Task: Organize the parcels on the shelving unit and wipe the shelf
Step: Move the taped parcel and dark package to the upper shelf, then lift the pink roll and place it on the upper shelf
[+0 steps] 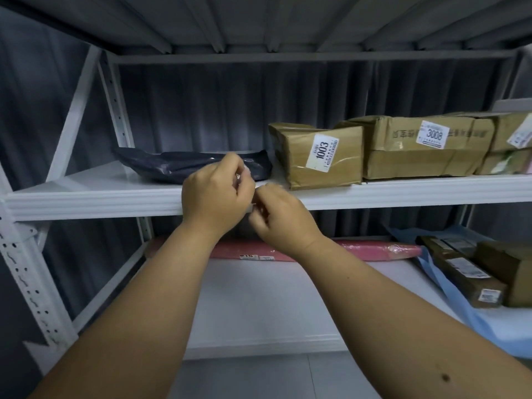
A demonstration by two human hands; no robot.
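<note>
Both hands met at the front edge of the middle shelf [100, 197] of the white metal shelving unit [26, 272]. The left hand [214, 194] had its fingers curled in toward the palm, and the right hand [280, 217], just beside it and touching at the fingertips, was curled the same way. Between them a small pale thing [252, 207] showed, pinched by the two hands together; what it was could not be told, since the fingers hid most of it.

Directly behind the left hand a dark plastic parcel [184, 165] lay flat on the shelf, reaching well out to that hand's left. Behind and to the right of the right hand stood a brown taped box labelled 1003 [319, 156], tilted slightly and close to the dark parcel's end. Further right, touching it, sat a wider cardboard box labelled 3008 [420, 148], and beyond that another brown box [509, 142] ran out of view at the edge.

Below the forearms, on the lower shelf [259, 306], a long pink wrapped roll [374, 250] lay along the back, passing behind both wrists. Well to the right of the right arm a blue sheet [460, 312] spread over that shelf, with a long narrow brown box [460, 272] lying on it and a larger brown box [512, 272] just beside it. A dark curtain [201, 110] hung behind the shelving.
</note>
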